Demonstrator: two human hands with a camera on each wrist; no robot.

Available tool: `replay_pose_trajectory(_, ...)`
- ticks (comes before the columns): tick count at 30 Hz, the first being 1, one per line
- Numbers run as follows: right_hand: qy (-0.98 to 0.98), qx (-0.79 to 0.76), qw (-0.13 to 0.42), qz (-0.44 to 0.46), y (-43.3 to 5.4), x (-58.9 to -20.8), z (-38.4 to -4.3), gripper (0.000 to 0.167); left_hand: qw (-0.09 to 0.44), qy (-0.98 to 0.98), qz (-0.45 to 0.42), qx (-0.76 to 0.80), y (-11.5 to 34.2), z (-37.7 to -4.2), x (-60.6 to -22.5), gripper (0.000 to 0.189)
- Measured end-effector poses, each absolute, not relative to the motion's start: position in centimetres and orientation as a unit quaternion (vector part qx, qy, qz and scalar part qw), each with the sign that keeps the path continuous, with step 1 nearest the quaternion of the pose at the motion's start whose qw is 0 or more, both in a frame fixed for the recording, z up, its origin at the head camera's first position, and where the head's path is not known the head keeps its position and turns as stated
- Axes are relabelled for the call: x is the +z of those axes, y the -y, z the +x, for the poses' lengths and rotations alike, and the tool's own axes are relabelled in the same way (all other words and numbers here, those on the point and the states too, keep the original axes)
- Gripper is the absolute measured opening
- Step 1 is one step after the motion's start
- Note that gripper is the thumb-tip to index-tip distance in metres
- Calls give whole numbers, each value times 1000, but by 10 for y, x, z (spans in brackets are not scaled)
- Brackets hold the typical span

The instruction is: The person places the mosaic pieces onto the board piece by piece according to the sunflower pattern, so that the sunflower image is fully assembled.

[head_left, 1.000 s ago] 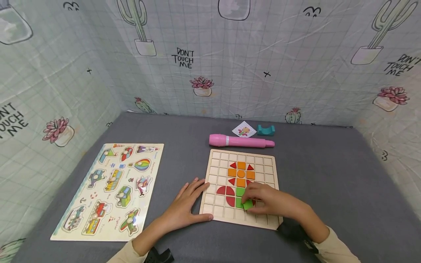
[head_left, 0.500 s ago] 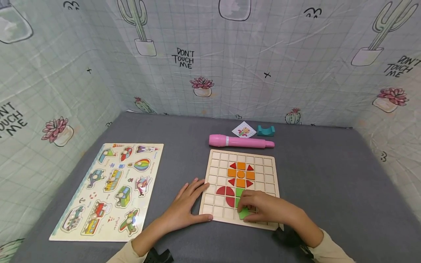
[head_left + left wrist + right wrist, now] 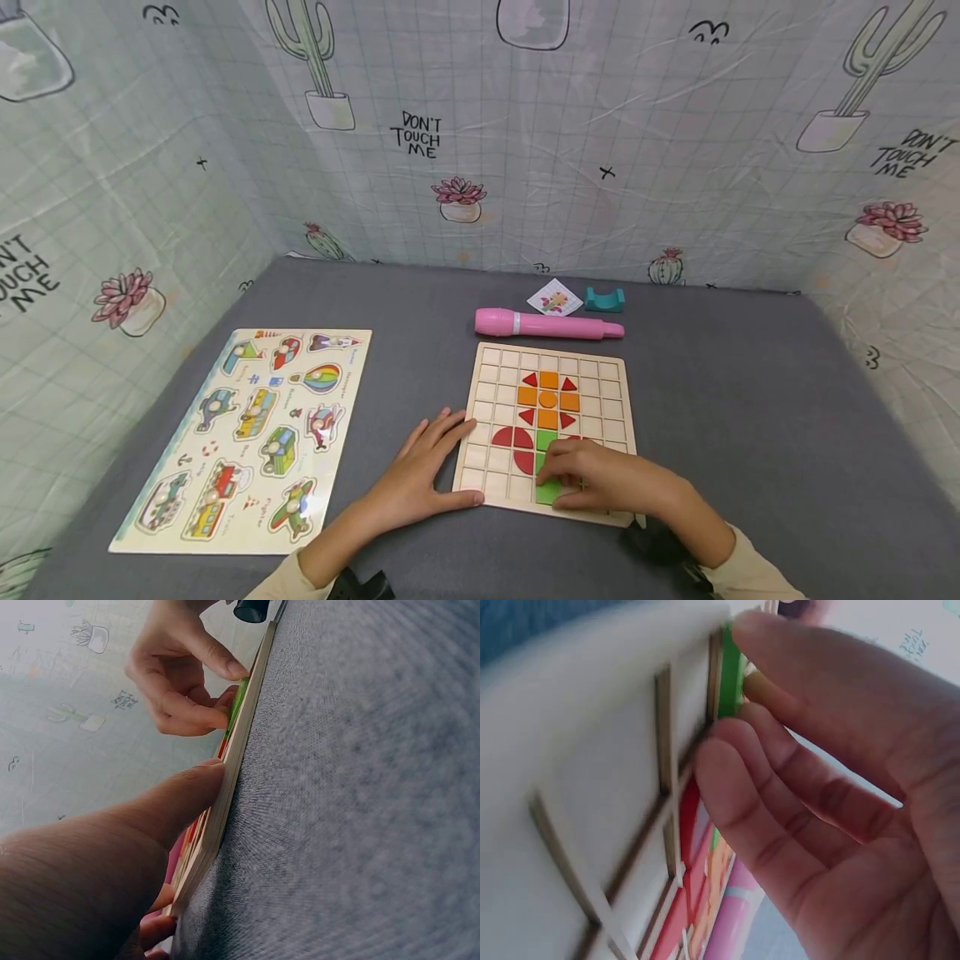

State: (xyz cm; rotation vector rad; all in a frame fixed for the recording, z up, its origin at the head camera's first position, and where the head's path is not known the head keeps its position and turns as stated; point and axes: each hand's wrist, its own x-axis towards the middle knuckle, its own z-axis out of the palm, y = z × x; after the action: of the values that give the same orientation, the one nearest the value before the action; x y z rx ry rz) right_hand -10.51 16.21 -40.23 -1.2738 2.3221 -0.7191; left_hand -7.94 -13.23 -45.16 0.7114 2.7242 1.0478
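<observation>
A square wooden grid board (image 3: pixel 497 483) lies on the grey cloth before me. My left hand (image 3: pixel 420 467) rests at its left edge with the fingers spread, the thumb on the near left corner. With thumb and fingertips my right hand (image 3: pixel 600 477) pinches a green square tile (image 3: pixel 548 493) in the board's near row. The right wrist view shows the same green tile (image 3: pixel 730 671) between thumb and fingers, low in its cell. On the board are red quarter-round pieces (image 3: pixel 523 461), orange squares (image 3: pixel 549 380), an orange circle and red triangles. The right hand hides part of the pieces.
A puzzle board with vehicle pictures (image 3: pixel 247 433) lies to the left. Beyond the grid board are a pink pen-shaped stick (image 3: pixel 555 325), a small picture card (image 3: pixel 555 297) and a teal holder (image 3: pixel 604 300). A printed cloth backdrop (image 3: pixel 517 208) rises behind.
My right hand has moved a little nearer to me and left with the green tile, which went from tilted beside the green column to flat in the near row. The left hand has stayed put.
</observation>
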Motion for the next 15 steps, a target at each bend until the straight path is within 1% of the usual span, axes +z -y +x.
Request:
replay_pose_trajectory(5,-839,-249,185,-447,-158,-404,-103,19,65,-904,239,350,132,-80,-452,91)
replay_pose_trajectory(12,-826,-277,191,-452,-166,-401,-102,13,77,-904,237,347,131,-78,-450,88)
replay_pose_trajectory(15,-816,-303,191,-454,-173,-399,-106,13,70,-909,227,341,131,-77,-445,84)
